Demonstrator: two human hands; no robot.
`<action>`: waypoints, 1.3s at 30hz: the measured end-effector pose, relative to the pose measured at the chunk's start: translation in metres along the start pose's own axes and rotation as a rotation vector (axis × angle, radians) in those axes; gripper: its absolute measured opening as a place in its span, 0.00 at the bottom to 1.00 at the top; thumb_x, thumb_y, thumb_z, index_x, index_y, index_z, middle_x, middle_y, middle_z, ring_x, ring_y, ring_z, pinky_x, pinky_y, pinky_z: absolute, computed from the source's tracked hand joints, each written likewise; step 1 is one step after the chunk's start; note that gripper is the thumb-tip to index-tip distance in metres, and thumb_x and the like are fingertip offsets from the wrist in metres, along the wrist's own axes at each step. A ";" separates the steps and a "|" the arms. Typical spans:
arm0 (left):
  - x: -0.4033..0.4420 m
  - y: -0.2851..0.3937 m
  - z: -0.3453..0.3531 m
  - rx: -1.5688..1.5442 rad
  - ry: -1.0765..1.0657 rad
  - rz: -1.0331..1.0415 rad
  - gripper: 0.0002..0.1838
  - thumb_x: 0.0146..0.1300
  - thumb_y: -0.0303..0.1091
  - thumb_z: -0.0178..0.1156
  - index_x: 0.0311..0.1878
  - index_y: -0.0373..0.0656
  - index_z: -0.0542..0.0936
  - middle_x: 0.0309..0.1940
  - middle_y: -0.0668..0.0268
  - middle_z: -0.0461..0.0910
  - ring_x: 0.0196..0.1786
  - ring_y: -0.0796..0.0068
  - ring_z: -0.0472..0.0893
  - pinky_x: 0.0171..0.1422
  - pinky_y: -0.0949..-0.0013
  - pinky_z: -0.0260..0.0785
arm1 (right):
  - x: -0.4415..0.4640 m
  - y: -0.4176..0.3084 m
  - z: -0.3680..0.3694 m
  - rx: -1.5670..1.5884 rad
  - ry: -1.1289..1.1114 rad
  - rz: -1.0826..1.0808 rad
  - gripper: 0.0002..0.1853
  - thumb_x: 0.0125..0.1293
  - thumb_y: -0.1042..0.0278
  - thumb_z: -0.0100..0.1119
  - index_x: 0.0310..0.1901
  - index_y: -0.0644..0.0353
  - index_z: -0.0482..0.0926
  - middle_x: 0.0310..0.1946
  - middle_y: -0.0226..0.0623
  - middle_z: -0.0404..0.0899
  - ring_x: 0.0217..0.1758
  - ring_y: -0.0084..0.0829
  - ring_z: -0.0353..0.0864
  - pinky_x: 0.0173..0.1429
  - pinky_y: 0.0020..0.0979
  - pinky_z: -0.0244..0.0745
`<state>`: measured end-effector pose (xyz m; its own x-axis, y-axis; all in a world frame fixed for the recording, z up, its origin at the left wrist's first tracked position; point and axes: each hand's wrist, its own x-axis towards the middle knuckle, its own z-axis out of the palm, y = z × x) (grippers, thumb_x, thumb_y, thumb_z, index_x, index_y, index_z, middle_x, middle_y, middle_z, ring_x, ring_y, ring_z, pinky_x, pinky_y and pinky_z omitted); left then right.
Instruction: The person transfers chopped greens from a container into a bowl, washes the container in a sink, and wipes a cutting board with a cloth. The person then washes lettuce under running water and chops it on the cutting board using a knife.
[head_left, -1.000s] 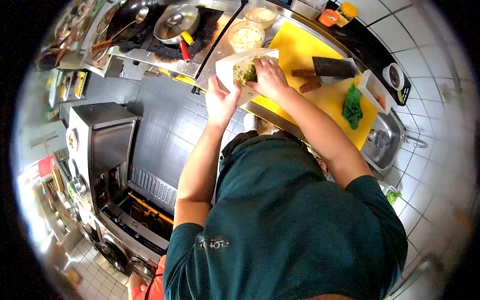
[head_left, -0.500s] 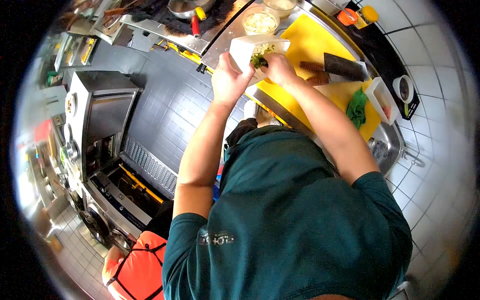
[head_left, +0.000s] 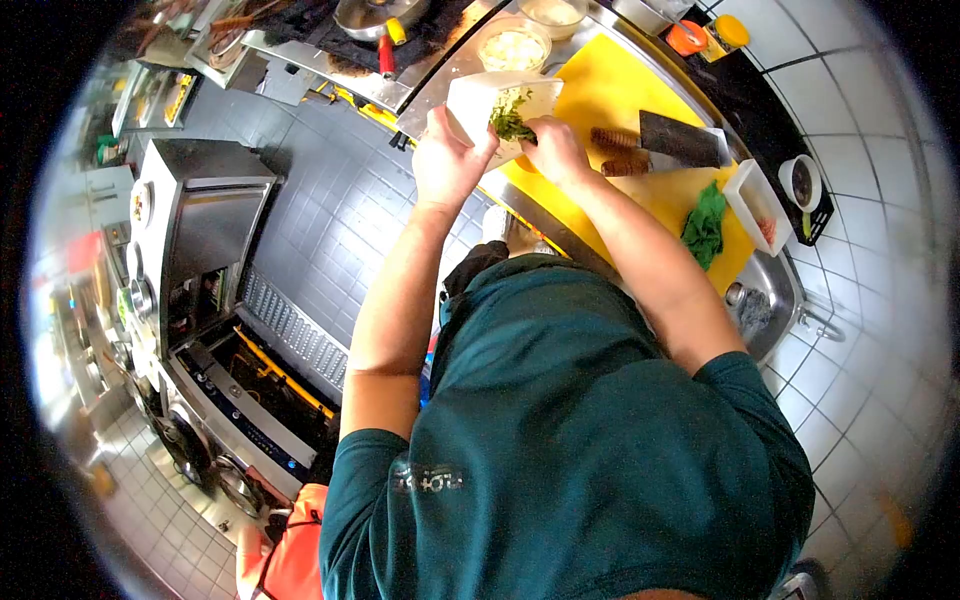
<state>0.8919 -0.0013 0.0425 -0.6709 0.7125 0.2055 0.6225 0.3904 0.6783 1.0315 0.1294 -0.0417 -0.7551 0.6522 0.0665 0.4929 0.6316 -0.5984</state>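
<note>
Greens (head_left: 512,117) now show more beside right hand (head_left: 556,150).

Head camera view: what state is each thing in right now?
White container: open, tilted, held by left hand
Chopped greens: loose inside, touched by right hand
Cleavers: lying on yellow board
Green item: crumpled, cloth or leaf unclear
White tray: open, reddish bits at one end
Clear bowl: uncovered, holding pale pieces
Tap: cannot tell whether running
Pan: uncovered, partly out of view

L hand (head_left: 454,168) holds white container (head_left: 470,103) w/ chopped greens (head_left: 511,118); R hand (head_left: 557,150) is at greens; cleaver (head_left: 682,138) lies to R.
</note>
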 end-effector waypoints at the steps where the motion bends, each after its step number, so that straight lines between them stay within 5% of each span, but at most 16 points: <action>1: 0.000 -0.001 -0.001 0.008 0.002 0.000 0.34 0.52 0.50 0.72 0.54 0.35 0.72 0.34 0.45 0.84 0.39 0.45 0.86 0.45 0.51 0.79 | -0.002 0.000 0.001 -0.008 0.016 -0.002 0.12 0.59 0.67 0.65 0.44 0.58 0.85 0.42 0.49 0.84 0.48 0.52 0.83 0.55 0.47 0.78; 21: 0.005 -0.010 -0.008 -0.034 0.035 -0.053 0.33 0.53 0.49 0.72 0.53 0.34 0.73 0.35 0.44 0.85 0.41 0.45 0.86 0.46 0.52 0.79 | -0.026 0.026 0.012 -0.138 -0.075 0.054 0.21 0.62 0.60 0.69 0.52 0.63 0.81 0.49 0.49 0.83 0.51 0.50 0.83 0.58 0.44 0.78; 24: 0.005 -0.013 -0.010 -0.051 0.039 -0.051 0.32 0.53 0.48 0.71 0.52 0.34 0.73 0.36 0.44 0.85 0.41 0.45 0.86 0.47 0.52 0.79 | -0.029 0.026 0.003 -0.024 -0.083 0.039 0.18 0.63 0.62 0.67 0.50 0.65 0.81 0.49 0.56 0.81 0.52 0.53 0.82 0.59 0.48 0.77; 28: 0.005 -0.012 -0.013 -0.037 0.018 -0.098 0.30 0.56 0.47 0.72 0.55 0.36 0.75 0.41 0.47 0.86 0.45 0.51 0.88 0.52 0.58 0.79 | -0.028 0.031 0.004 -0.050 -0.091 0.010 0.14 0.66 0.66 0.62 0.50 0.63 0.82 0.47 0.53 0.82 0.50 0.53 0.83 0.57 0.47 0.79; 33: 0.003 -0.010 -0.015 -0.054 0.060 -0.097 0.31 0.55 0.47 0.71 0.53 0.34 0.74 0.38 0.43 0.85 0.44 0.45 0.86 0.50 0.53 0.79 | -0.031 0.030 0.002 -0.163 -0.033 -0.100 0.11 0.68 0.70 0.57 0.49 0.60 0.83 0.46 0.47 0.84 0.47 0.51 0.84 0.53 0.46 0.81; 39: 0.003 -0.006 -0.019 -0.124 0.065 -0.116 0.30 0.56 0.44 0.71 0.54 0.33 0.74 0.40 0.44 0.85 0.45 0.48 0.87 0.51 0.55 0.79 | -0.005 0.004 -0.003 -0.195 -0.081 -0.328 0.13 0.65 0.70 0.57 0.50 0.51 0.85 0.51 0.37 0.83 0.56 0.41 0.81 0.63 0.39 0.77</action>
<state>0.8786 -0.0126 0.0519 -0.7623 0.6262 0.1635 0.4877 0.3897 0.7812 1.0382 0.1301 -0.0418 -0.9142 0.3718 0.1613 0.2863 0.8742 -0.3923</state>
